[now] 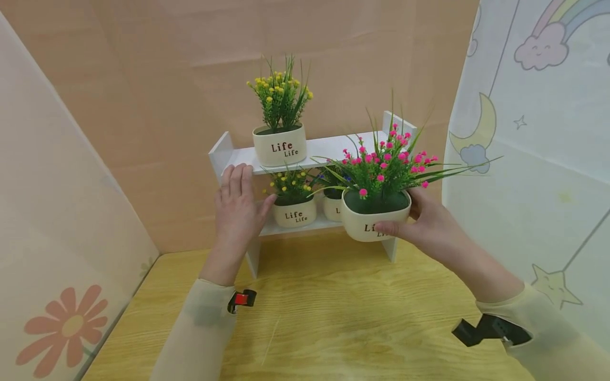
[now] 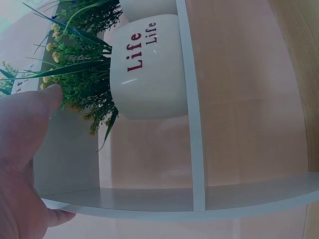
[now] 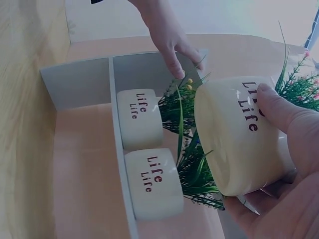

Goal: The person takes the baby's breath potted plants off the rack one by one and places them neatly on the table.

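My right hand (image 1: 436,230) holds a cream flowerpot of pink artificial flowers (image 1: 355,225) in front of the shelf's right half. Its thumb lies across the "Life" lettering, and the other fingers are behind the pot. My left hand (image 1: 235,211) touches the left end of a white two-tier shelf (image 1: 333,148), fingers extended at the upper board and thumb pointing right. On the upper board stands a pot of yellow flowers (image 1: 278,143). Below it are another yellow-flowered pot (image 1: 294,213) and a blue-flowered pot (image 1: 332,206), partly hidden by the held one.
The shelf stands on a wood-grain table (image 1: 324,301) against a peach backdrop (image 1: 167,132). Patterned white panels flank it, one with a red flower (image 1: 71,325), the other with a moon (image 1: 483,124). Raised end panels bound the upper board.
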`<move>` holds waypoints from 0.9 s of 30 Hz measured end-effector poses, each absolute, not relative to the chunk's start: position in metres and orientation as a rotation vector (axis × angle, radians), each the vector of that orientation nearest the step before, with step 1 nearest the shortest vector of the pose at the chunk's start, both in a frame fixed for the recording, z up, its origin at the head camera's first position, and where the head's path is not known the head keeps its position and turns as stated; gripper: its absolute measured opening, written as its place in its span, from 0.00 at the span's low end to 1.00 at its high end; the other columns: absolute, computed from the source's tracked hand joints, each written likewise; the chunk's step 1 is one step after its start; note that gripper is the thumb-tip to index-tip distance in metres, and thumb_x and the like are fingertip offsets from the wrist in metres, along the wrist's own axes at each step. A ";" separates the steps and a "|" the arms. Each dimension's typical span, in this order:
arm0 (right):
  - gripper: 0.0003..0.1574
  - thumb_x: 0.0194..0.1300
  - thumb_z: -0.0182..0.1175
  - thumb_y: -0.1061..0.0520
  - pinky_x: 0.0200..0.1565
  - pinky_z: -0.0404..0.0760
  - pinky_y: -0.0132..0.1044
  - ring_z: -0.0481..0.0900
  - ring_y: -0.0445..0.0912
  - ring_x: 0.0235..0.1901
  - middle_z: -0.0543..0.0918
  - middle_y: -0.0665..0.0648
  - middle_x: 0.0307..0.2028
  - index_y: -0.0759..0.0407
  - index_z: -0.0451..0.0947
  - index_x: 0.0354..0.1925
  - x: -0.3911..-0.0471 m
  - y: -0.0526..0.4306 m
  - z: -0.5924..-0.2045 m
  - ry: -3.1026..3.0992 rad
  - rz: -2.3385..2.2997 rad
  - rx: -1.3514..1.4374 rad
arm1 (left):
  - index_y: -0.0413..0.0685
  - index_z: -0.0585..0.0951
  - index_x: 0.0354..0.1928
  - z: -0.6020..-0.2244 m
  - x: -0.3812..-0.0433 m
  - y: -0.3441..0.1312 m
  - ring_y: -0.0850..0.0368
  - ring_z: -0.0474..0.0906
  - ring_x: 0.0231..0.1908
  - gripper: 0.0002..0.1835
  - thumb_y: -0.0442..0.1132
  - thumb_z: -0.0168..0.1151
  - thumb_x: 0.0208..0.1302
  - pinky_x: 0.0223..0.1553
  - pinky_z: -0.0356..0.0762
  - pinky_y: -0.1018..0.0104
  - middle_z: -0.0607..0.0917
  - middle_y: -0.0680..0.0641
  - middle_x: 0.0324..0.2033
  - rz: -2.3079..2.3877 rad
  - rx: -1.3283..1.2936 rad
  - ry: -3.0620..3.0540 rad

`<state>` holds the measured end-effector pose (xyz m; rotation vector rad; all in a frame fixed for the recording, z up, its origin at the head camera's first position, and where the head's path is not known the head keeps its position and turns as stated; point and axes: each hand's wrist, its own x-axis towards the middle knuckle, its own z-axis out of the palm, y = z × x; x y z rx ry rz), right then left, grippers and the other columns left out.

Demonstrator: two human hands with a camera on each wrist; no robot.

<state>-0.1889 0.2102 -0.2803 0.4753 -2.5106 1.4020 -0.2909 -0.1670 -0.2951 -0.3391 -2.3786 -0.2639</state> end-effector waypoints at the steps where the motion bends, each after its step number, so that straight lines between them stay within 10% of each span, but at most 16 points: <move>1: 0.54 0.69 0.80 0.46 0.58 0.82 0.41 0.77 0.60 0.72 0.79 0.54 0.69 0.50 0.64 0.83 -0.189 0.210 -0.283 -2.510 1.408 0.479 | 0.42 0.53 0.81 -0.295 -0.291 -0.167 0.37 0.46 0.83 0.47 0.59 0.68 0.78 0.76 0.61 0.32 0.57 0.39 0.79 -0.264 -0.339 -2.380; 27: 0.56 0.63 0.84 0.45 0.56 0.84 0.50 0.76 0.67 0.72 0.81 0.64 0.69 0.61 0.68 0.79 -0.181 0.205 -0.374 -2.548 1.562 0.316 | 0.43 0.53 0.82 -0.297 -0.291 -0.167 0.37 0.45 0.84 0.48 0.59 0.68 0.78 0.76 0.61 0.32 0.57 0.39 0.79 -0.275 -0.330 -2.379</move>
